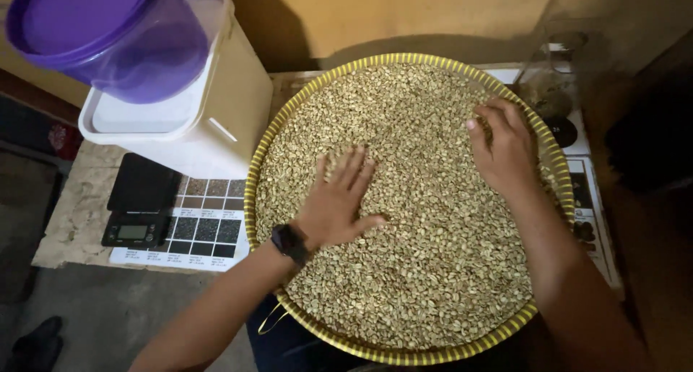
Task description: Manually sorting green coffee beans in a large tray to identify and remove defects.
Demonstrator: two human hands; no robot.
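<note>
A large round woven tray with a yellow rim (254,171) fills the middle of the view and is covered with pale green beans (426,271). My left hand (339,202) lies flat on the beans near the tray's centre, fingers spread, a black watch on the wrist. My right hand (503,150) rests on the beans at the upper right of the tray, fingers curled into them. Whether it holds any beans is hidden.
Left of the tray a white lidded bin (216,119) carries a purple tub (115,36). A small black digital scale (138,202) sits on a printed chart sheet (209,228). A clear glass vessel (552,72) stands at the back right. The table edge runs along the lower left.
</note>
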